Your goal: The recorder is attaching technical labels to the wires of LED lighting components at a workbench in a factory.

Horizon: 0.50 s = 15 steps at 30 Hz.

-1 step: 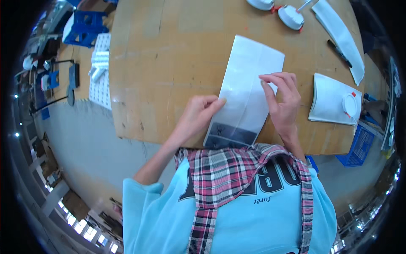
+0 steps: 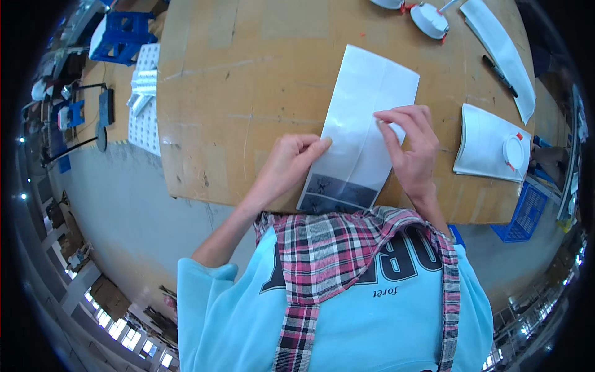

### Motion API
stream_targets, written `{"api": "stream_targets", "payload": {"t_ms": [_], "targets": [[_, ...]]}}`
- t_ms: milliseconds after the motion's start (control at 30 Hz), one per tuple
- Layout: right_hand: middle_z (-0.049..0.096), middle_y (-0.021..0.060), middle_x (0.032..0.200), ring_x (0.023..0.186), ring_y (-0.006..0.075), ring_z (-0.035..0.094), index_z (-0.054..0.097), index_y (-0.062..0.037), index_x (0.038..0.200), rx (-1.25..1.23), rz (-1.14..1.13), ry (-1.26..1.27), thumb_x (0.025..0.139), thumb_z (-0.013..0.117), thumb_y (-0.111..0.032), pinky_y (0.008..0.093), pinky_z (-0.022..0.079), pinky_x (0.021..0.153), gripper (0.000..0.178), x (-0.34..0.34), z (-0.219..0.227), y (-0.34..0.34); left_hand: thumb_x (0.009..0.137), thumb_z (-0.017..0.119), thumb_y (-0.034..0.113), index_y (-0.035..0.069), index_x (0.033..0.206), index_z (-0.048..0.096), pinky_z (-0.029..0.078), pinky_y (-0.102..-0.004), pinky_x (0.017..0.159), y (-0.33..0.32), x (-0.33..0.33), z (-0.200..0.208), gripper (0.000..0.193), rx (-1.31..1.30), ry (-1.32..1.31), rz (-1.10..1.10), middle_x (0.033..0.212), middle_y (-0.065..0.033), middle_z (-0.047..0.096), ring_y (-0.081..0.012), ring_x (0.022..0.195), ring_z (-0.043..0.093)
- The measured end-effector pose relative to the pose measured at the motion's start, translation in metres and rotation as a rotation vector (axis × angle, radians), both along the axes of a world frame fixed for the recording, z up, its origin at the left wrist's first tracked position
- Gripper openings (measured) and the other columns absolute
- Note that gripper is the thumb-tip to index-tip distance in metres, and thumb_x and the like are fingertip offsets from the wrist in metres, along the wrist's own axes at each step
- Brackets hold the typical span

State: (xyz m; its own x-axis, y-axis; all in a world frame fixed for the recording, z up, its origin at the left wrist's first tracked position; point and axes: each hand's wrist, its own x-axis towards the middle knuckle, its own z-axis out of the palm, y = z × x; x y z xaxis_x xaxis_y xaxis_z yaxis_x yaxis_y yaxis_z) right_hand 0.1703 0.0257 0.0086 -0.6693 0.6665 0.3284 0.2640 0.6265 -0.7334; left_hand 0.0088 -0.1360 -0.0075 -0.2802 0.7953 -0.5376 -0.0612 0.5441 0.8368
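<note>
I've got the white sheet (image 2: pixel 353 118) lying on the brown surface (image 2: pixel 248 80), dark printed panel (image 2: pixel 339 195) at the near end. My left hand (image 2: pixel 288 162) is pinching its left edge, thumb on top. Right hand (image 2: pixel 416 139) has thumb and index together over the right half; can't tell from here if anything's between them.

Progress-wise I'd call it mid-handling: the sheet's out and positioned between the hands, but nothing on it reads as finished to me. There's a sheet stack (image 2: pixel 486 139) off to the right with 1 round white fixture (image 2: pixel 513 152) on it, no clue if those are done or waiting.

Room: the near end runs right up to the plaid apron (image 2: pixel 328 248), so pulling closer looks tight, and I can't see if they touch. Loads of bare space left and ahead. The right's busier, with that stack, then a black marker (image 2: pixel 499 76) beside a long white strip (image 2: pixel 505 56).
</note>
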Motion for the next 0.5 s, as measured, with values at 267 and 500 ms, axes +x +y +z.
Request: {"api": "stream_targets", "payload": {"t_ms": [267, 500], "targets": [[0.056, 0.0087, 0.084, 0.082, 0.0275, 0.054, 0.066, -0.0053, 0.090, 0.015, 0.285, -0.091, 0.072, 0.069, -0.001, 0.0359, 0.047, 0.072, 0.019, 0.016, -0.013, -0.020, 0.096, 0.054, 0.029, -0.004, 0.079, 0.063, 0.042, -0.0240, 0.055, -0.005, -0.006, -0.003, 0.038, -0.079, 0.000, -0.206, 0.068, 0.0025, 0.058, -0.0049, 0.065, 0.051], [0.049, 0.0166, 0.114, 0.112, 0.0361, 0.045, 0.055, -0.0023, 0.115, 0.033, -0.157, -0.132, 0.074, 0.071, -0.011, 0.0433, 0.038, 0.097, 0.044, 0.035, -0.038, -0.027, 0.094, 0.056, 0.024, -0.006, 0.083, 0.062, 0.038, -0.0265, 0.051, -0.020, 0.003, -0.024, 0.033, 0.034, 0.109, -0.196, 0.061, 0.0001, 0.053, -0.0057, 0.059, 0.047]]}}
